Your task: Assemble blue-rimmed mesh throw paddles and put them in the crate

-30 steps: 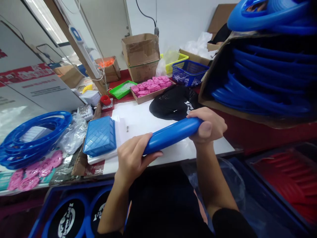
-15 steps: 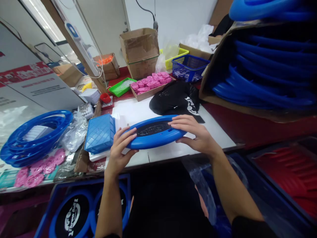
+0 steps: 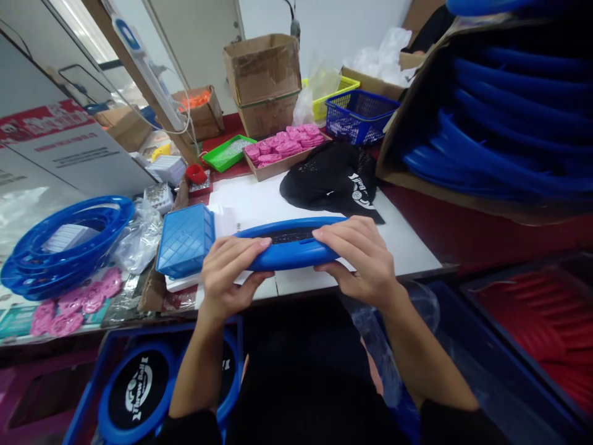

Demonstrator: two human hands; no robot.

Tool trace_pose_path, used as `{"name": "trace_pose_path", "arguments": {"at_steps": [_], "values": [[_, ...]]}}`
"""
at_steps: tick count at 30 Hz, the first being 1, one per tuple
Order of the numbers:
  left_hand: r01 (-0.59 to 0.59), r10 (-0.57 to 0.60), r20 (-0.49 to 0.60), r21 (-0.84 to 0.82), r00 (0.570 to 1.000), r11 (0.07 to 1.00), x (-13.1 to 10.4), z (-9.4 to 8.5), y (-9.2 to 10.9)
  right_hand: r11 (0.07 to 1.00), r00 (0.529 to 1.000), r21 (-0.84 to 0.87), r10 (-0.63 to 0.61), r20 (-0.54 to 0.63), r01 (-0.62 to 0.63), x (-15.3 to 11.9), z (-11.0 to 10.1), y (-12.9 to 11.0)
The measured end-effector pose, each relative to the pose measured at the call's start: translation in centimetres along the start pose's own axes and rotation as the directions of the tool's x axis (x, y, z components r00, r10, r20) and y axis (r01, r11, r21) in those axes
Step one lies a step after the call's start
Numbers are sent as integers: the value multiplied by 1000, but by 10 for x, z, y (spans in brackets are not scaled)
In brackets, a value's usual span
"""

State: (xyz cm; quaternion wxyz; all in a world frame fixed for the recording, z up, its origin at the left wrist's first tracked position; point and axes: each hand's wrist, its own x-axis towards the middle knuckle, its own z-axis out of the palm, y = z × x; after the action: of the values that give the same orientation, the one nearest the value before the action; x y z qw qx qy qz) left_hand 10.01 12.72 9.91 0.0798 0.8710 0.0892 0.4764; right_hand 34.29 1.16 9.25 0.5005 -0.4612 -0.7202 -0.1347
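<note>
Pale wall and greyish door behind the bench's far edge. Wooden post near its far left corner.

In the middle of the frame, the ring is of a strong blue colour, and its mesh is black. Above it, the cloth is also black, with white print. Left of the middle, the box shows a lighter blue, with a pattern of crossing diagonal lines. Toward the top centre, the flat pieces are pink, the tray bright green, and the basket dark blue, with a grid pattern. At lower left, the disc is black inside blue (its lettering, "Throw Ball", is white).
</note>
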Motion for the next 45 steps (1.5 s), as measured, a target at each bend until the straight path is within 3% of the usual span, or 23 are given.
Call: {"name": "trace_pose_path", "arguments": {"at_steps": [2,4,6,8,10,11,13,17,21,24,26,29,32,34,36,37,38,40,41,42,43,44,45], "values": [[98,-102,-46,-68,994,993,-12,-3,-8,1000,999,21,-8,42,7,9,-10,2],[273,-297,-165,-151,940,950,-25,-1,-18,990,996,109,84,36,-87,14,-22,16],[425,-523,-336,-324,784,845,-38,8,-32,921,952,253,305,8,-297,11,-29,40],[453,-711,-415,-565,567,690,-47,24,-45,764,852,420,522,44,-490,1,-27,65],[470,-854,-346,-723,389,507,-52,41,-56,647,772,477,626,113,-595,-13,-17,82],[485,-902,-289,-768,322,419,-54,48,-58,610,737,496,669,95,-618,-19,-10,87],[502,-957,-160,-824,243,265,-60,59,-55,574,667,526,745,-18,-627,-28,3,88],[450,-963,142,-893,229,-25,-74,69,-16,518,519,588,834,-187,-621,-28,21,84],[474,-846,459,-829,272,-297,-73,90,42,405,409,702,896,-174,-586,-21,37,85],[451,-894,393,-852,215,-266,-62,107,66,316,349,752,929,-122,-579,-27,53,76],[433,-927,329,-873,180,-226,-57,111,69,279,314,783,943,-112,-556,-38,59,61],[453,-920,351,-858,176,-241,-54,102,64,168,270,831,963,-21,-531,-65,60,27],[486,-899,403,-828,170,-279,-52,92,62,24,279,856,950,142,-517,-94,60,-10],[520,-884,439,-799,159,-303,-51,87,63,6,278,880,950,144,-475,-106,60,-28],[607,-856,472,-749,209,-265,-52,80,63,21,250,899,963,99,-438,-108,57,-37],[682,-843,465,-710,268,-175,-53,75,63,33,233,903,970,75,-428,-105,54,-38],[749,-843,408,-662,351,-9,-54,69,62,48,220,905,974,51,-423,-99,50,-38],[745,-776,164,-456,608,487,-52,53,59,90,226,904,974,8,-419,-80,38,-36],[632,-657,1,-277,754,724,-47,45,56,106,246,901,969,1,-421,-69,32,-36],[464,-471,-85,-90,878,881,-40,38,53,116,278,896,961,9,-429,-57,26,-38],[284,-279,-79,64,957,957,-31,31,49,120,315,890,949,28,-440,-45,22,-41],[118,-116,-16,164,993,979,-20,26,46,118,351,883,935,55,-453,-33,19,-46],[-23,13,47,208,999,978,-8,21,42,118,383,877,920,80,-466,-24,17,-52]]}}
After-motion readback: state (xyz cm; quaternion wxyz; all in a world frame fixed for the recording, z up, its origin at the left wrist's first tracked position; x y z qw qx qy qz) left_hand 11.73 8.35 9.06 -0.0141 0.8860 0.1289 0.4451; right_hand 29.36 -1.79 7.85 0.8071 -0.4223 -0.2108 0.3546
